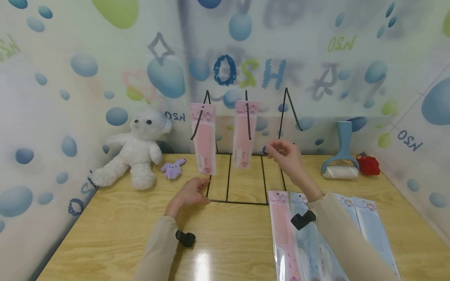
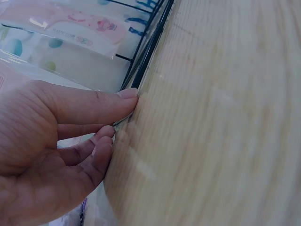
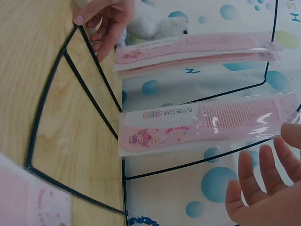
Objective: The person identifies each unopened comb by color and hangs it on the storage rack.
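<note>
A black wire display rack (image 1: 242,202) stands on the wooden table, with three hooks along its top. Two packaged pink combs (image 1: 205,144) hang one behind the other on the left hook. On the middle hook hangs another packaged pink comb (image 1: 243,136), its print facing out in the right wrist view. At the rack's front left base corner, my left hand (image 1: 190,192) pinches the wire, thumb on top. My right hand (image 1: 290,158) is raised below the right hook, to the right of the middle comb, its fingers loosely bent around nothing.
Beneath my right forearm lie a packaged pink comb (image 1: 281,218) and several packaged blue combs (image 1: 370,222). A white teddy bear (image 1: 144,136) and a small purple plush toy (image 1: 173,168) sit left. At the back right are a lint roller (image 1: 340,171) and a red pouch (image 1: 368,165).
</note>
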Demonstrator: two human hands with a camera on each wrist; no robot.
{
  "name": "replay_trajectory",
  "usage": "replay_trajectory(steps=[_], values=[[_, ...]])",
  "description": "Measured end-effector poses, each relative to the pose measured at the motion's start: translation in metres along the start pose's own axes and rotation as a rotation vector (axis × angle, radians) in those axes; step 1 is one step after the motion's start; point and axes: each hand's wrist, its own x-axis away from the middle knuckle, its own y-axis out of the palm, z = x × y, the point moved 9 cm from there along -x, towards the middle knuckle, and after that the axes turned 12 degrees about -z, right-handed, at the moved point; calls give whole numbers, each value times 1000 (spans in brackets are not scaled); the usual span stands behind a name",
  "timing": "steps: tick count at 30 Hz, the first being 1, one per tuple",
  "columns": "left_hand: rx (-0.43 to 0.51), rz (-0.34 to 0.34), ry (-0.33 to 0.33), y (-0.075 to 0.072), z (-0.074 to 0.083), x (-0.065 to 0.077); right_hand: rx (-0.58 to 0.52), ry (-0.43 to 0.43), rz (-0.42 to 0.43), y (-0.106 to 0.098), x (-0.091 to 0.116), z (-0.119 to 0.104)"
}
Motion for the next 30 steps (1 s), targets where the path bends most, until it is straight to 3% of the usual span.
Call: replay_trajectory(steps=[6, 12, 19, 26, 30], values=[[-22, 4, 36, 0, 5, 4, 65, -13, -149, 5, 27, 14], [-15, -1, 22, 1, 0, -1, 192, 72, -278, 4, 51, 41], [-6, 3, 1, -1, -1, 0, 314, 113, -285, -6, 60, 64], [-22, 5, 15, -1, -1, 0, 383, 249, -271, -13, 66, 90], [-15, 8, 14, 0, 0, 0, 407, 264, -270, -15, 67, 98]])
